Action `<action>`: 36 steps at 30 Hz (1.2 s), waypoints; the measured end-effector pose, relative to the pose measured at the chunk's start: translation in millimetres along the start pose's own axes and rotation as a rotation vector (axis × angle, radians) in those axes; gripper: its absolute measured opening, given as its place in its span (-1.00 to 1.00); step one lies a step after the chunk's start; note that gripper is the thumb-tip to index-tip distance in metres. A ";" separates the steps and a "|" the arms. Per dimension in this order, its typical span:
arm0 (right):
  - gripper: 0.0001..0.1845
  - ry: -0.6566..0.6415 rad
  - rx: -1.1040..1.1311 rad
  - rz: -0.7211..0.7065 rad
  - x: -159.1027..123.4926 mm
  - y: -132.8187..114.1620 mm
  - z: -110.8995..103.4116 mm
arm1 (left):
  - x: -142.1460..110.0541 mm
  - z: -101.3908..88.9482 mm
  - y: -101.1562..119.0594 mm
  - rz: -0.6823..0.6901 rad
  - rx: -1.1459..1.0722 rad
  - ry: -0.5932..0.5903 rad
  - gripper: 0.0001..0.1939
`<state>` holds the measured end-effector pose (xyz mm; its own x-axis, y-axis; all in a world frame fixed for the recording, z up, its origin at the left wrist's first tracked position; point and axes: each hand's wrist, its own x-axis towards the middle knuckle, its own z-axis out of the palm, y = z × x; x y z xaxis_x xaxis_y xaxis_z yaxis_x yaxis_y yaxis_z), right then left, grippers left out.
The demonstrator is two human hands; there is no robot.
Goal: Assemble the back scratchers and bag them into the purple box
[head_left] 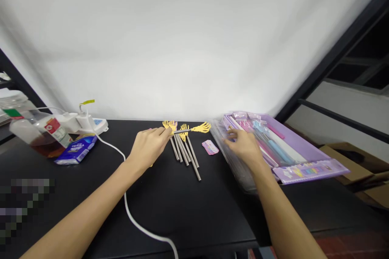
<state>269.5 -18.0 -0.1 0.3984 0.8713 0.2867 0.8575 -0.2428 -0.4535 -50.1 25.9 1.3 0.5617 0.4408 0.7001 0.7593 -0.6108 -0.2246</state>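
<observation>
My left hand [153, 145] is closed around the handle of a back scratcher [200, 128] with a yellow claw head and a metal rod; the head points right. Beneath and behind it, several more back scratchers [187, 145] lie in a bunch on the black table, yellow heads toward the wall. My right hand [244, 145] is over a stack of clear plastic bags [231, 160], thumb and fingers apart. Whether its fingertips touch the top bag I cannot tell. Between the hands lies a small pink and purple card [210, 147].
At the right, a purple display box [288, 137] holds several wrapped items; open cardboard boxes [352, 162] stand beyond it. On the left are a jug of brown liquid [39, 133], a blue tissue pack [77, 149] and a power strip [99, 124]. A white cable [133, 220] crosses the table [194, 218].
</observation>
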 end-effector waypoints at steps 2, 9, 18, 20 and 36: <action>-0.66 -0.045 -0.102 0.022 -1.6 1.7 2.4 | -0.4 -0.7 1.0 -0.001 -0.005 -0.022 -0.81; -0.58 -0.082 -0.188 0.058 -2.6 -2.0 0.7 | -1.7 -3.8 2.2 -0.043 -0.019 -0.083 -0.78; -0.69 -0.001 -0.174 0.031 -4.5 -7.6 -10.0 | -0.8 -8.1 9.3 -0.053 -0.033 -0.159 -0.76; -0.73 0.059 -0.150 0.033 -6.6 -10.2 -16.8 | -0.1 -10.9 11.8 -0.070 -0.081 -0.186 -0.76; -0.79 -0.318 0.668 -0.615 -44.3 -121.7 13.5 | 8.2 -17.6 39.8 -0.898 -2.063 -0.235 -0.66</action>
<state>143.2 -21.3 31.0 -0.2506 0.8638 0.4371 0.4851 0.5028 -0.7155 -21.1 -6.3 10.0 0.5134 0.8540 0.0847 -0.4205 0.1643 0.8923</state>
